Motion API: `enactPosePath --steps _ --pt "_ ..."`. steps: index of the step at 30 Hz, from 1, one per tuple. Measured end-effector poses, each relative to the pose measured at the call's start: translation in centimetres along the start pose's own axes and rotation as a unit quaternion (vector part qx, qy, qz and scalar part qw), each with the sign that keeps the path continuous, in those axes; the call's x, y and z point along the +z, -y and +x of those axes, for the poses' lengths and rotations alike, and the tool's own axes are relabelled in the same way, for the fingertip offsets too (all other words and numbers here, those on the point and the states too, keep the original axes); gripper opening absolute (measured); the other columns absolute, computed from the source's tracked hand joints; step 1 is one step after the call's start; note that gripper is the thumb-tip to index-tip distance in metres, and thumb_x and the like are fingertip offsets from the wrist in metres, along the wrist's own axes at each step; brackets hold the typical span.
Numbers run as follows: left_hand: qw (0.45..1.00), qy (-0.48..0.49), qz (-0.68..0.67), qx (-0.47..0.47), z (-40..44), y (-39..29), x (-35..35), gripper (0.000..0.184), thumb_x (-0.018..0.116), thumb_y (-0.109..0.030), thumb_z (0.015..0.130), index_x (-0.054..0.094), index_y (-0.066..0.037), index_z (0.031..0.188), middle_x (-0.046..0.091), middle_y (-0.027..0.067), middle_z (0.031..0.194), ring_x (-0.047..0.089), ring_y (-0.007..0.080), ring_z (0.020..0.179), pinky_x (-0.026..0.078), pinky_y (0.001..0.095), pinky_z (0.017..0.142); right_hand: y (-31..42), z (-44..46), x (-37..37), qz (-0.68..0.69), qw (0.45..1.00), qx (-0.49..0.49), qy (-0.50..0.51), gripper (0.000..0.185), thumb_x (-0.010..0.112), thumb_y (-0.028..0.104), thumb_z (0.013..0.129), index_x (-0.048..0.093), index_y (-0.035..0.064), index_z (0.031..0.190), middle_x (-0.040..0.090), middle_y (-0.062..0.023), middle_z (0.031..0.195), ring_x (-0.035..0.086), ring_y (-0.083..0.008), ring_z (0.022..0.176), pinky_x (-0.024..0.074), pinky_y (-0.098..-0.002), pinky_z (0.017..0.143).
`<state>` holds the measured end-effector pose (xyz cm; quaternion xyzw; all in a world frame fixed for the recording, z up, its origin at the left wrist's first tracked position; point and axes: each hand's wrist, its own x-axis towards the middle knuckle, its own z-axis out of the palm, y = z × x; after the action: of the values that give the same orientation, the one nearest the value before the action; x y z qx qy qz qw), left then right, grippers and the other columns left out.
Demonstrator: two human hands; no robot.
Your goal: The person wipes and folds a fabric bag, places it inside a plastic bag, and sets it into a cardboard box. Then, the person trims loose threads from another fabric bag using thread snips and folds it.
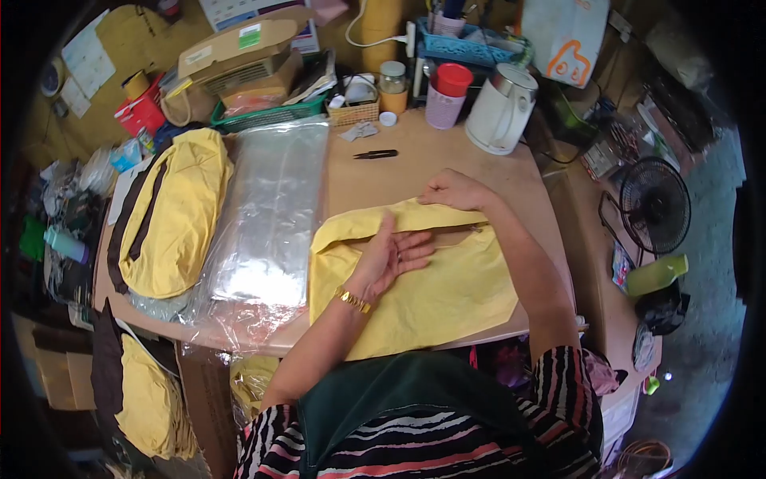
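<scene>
A yellow cloth piece (431, 295) lies spread on the table in front of me, its upper part folded over with a gap below the fold. My left hand (395, 254), with a gold watch at the wrist, rests palm up at that gap, fingers apart and thumb against the fold. At the cloth's top edge, my right hand (453, 191) pinches the yellow fabric. Small black thread snips (375, 154) lie beyond the cloth. On the left is a folded yellow and dark brown bundle (175, 215), beside clear plastic sheets (267, 207).
A white kettle (501, 109), a pink cup (444, 108), a jar (392, 88) and baskets line the table's back. Cardboard boxes (239, 56) stand back left. To the right are a black fan (654, 205) and a green bottle (656, 275). More yellow cloth (152, 399) hangs lower left.
</scene>
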<state>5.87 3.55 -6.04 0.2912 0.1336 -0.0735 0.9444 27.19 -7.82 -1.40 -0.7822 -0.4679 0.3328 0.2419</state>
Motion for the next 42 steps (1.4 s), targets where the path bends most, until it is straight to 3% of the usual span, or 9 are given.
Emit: enactPosePath --steps 11,16,20,22,24,25,30,33,42 --pt "0.976 0.019 0.155 -0.154 5.8 3.0 6.0 0.063 0.041 -0.056 0.097 0.057 0.003 0.115 0.066 0.0152 0.097 0.067 0.0191 0.085 0.058 0.0257 0.069 -6.5 -3.9 0.6 0.242 0.963 0.045 -0.111 0.029 0.065 0.029 0.091 0.069 0.0003 0.095 0.066 0.0 0.081 0.054 -0.0062 0.071 0.0445 -0.0245 0.06" --pt "0.994 0.02 -0.075 -0.071 10.8 5.1 4.8 0.039 0.046 -0.039 0.1 0.057 -0.002 0.094 0.064 0.0032 0.08 0.065 0.0128 0.066 0.056 0.02 0.062 -6.7 -4.7 0.1 0.258 0.959 0.045 -0.109 0.027 0.064 0.027 0.093 0.063 0.0031 0.081 0.058 0.0046 0.07 0.048 -0.0045 0.061 0.0406 -0.0221 0.055" --pt "0.996 0.068 0.042 0.031 5.6 4.5 10.1 0.032 0.049 -0.03 0.1 0.058 -0.002 0.113 0.065 0.0078 0.104 0.063 0.0156 0.096 0.052 0.03 0.088 -9.6 -4.4 0.7 0.222 0.92 0.074 -0.315 0.025 0.063 0.023 0.092 0.062 0.0006 0.081 0.057 0.004 0.065 0.048 -0.0082 0.058 0.0408 -0.0237 0.054" --pt "0.965 0.089 0.247 0.011 5.2 6.4 7.4 0.03 0.05 -0.022 0.098 0.057 -0.004 0.122 0.06 0.013 0.121 0.057 0.0212 0.113 0.042 0.0384 0.101 -10.8 -5.7 0.7 0.155 0.818 -0.019 -0.554 0.02 0.06 0.019 0.089 0.064 -0.0009 0.09 0.067 -0.014 0.079 0.061 -0.0176 0.072 0.0477 -0.0305 0.066" --pt "0.509 0.152 0.806 0.261 3.4 7.5 6.9 0.031 0.051 -0.02 0.094 0.059 -0.003 0.118 0.056 0.0139 0.126 0.052 0.0248 0.12 0.037 0.0408 0.103 -8.6 -9.6 1.6 0.15 0.822 0.054 -0.547 0.021 0.06 0.019 0.09 0.063 -0.001 0.089 0.067 -0.0168 0.081 0.062 -0.018 0.074 0.048 -0.0319 0.068" --pt "0.461 0.126 0.801 0.36 4.0 8.8 5.6 0.031 0.051 -0.016 0.09 0.06 -0.001 0.116 0.053 0.0149 0.131 0.05 0.0284 0.119 0.035 0.0419 0.103 -6.4 -11.9 2.5 0.143 0.821 0.123 -0.539 0.021 0.059 0.019 0.09 0.063 -0.0011 0.088 0.066 -0.0197 0.082 0.063 -0.0184 0.076 0.0482 -0.0332 0.07" --pt "0.408 0.087 0.846 0.333 5.5 9.1 4.7 0.04 0.054 -0.013 0.087 0.053 0.001 0.125 0.047 0.0113 0.139 0.049 0.0292 0.117 0.039 0.0422 0.097 -3.0 -16.2 12.9 -0.077 0.907 0.057 -0.41 0.028 0.058 0.015 0.087 0.057 0.0017 0.112 0.054 -0.0236 0.125 0.056 -0.0276 0.112 0.0454 -0.0414 0.089" --pt "0.397 0.066 0.872 0.278 7.5 8.6 5.4 0.048 0.053 -0.014 0.086 0.048 -0.001 0.132 0.042 0.0086 0.144 0.049 0.0294 0.115 0.041 0.0434 0.096 -3.0 -15.8 15.2 -0.234 0.902 0.116 -0.343 0.065 0.052 0.028 0.09 0.03 -0.0025 0.143 0.027 -0.0184 0.152 0.019 -0.0334 0.143 0.0101 -0.0479 0.117" --pt "0.374 -0.029 0.871 0.317 10.0 6.7 7.1 0.054 0.051 -0.023 0.09 0.039 -0.015 0.143 0.029 0.0082 0.153 0.042 0.0378 0.122 0.036 0.0504 0.103 -3.2 -15.5 15.4 -0.279 0.904 0.16 -0.282 0.068 0.046 0.042 0.092 0.033 0.0014 0.145 0.021 -0.0183 0.155 0.015 -0.0334 0.145 0.0068 -0.0512 0.117"
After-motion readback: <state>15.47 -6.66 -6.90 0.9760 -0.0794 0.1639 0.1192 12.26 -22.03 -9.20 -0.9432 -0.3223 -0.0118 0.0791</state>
